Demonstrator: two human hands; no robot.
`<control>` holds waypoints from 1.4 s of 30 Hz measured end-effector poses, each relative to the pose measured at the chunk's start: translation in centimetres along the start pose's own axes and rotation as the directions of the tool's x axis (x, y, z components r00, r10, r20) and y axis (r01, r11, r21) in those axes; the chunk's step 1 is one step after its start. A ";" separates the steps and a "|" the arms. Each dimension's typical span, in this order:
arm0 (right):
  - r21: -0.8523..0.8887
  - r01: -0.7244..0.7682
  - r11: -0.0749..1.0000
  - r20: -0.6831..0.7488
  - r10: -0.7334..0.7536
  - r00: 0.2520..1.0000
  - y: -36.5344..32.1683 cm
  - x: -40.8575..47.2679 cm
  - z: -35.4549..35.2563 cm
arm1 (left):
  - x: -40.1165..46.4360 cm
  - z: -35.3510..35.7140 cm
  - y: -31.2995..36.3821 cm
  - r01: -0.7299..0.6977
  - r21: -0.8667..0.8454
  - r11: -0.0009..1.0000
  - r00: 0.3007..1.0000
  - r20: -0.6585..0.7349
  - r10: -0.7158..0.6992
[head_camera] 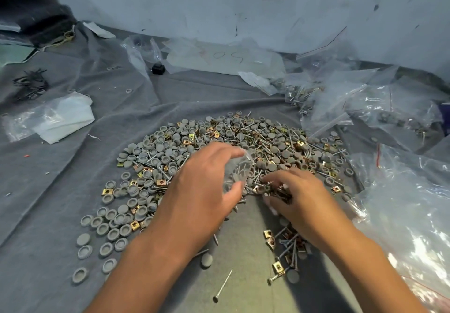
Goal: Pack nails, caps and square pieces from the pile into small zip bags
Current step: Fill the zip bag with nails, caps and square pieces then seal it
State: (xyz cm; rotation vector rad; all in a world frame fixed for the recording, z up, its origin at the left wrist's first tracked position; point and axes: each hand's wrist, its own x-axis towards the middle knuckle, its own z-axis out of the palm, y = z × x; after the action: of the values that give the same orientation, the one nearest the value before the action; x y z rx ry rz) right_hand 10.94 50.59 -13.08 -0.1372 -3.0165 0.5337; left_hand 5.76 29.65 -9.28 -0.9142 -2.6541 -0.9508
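While right hand (295, 199) rakes pile (170, 152), left-hand fingers (219, 150) around zip bag (237, 170)

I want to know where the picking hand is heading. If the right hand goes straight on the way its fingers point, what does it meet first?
Probably the small zip bag held by the left hand; the right hand points left toward it.

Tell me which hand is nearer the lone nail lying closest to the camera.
Left, judging by the image. The left hand is up and left of the nail, holding a small bag; the right hand is farther, up and right in the pile.
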 end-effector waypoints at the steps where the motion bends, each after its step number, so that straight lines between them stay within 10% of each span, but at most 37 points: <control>1: -0.038 0.035 0.999 0.005 -0.035 0.999 -0.1 0.2 0.5 | 0.0 0.0 0.0 0.001 0.002 1.000 1.000 0.004 -0.001; 12: -0.293 0.197 0.936 0.027 -0.197 0.980 -0.5 0.3 0.8 | -0.1 0.0 0.0 0.015 0.011 1.000 0.999 0.044 -0.015; 21: -0.044 0.174 0.984 -0.163 -0.178 0.970 -0.4 -0.2 0.2 | -0.1 -0.2 -0.1 0.017 -0.011 1.000 0.999 0.050 -0.016; 26: -0.163 0.166 0.973 0.005 -0.167 0.986 -0.2 0.0 0.3 | -0.1 -0.2 -0.1 0.013 -0.008 1.000 0.999 0.051 -0.012; 29: 0.020 0.227 0.974 -0.220 -0.217 0.951 -0.6 -0.2 0.2 | -0.1 -0.2 0.0 0.010 0.002 1.000 0.999 0.046 -0.010; 33: 0.141 0.430 0.892 -0.685 -0.226 0.693 -2.7 -0.2 -0.3 | 0.0 -0.1 0.3 -0.023 0.001 1.000 0.999 0.035 0.023; 42: 0.090 0.413 0.906 -0.647 -0.262 0.716 -4.8 -0.2 0.2 | 0.0 0.0 0.0 -0.024 -0.003 1.000 0.999 0.027 0.024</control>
State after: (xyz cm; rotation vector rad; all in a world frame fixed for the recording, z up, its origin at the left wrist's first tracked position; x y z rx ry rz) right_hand 10.79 45.98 -11.61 0.2197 -2.2303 0.6370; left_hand 5.76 29.62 -9.28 -0.9644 -2.6585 -0.9441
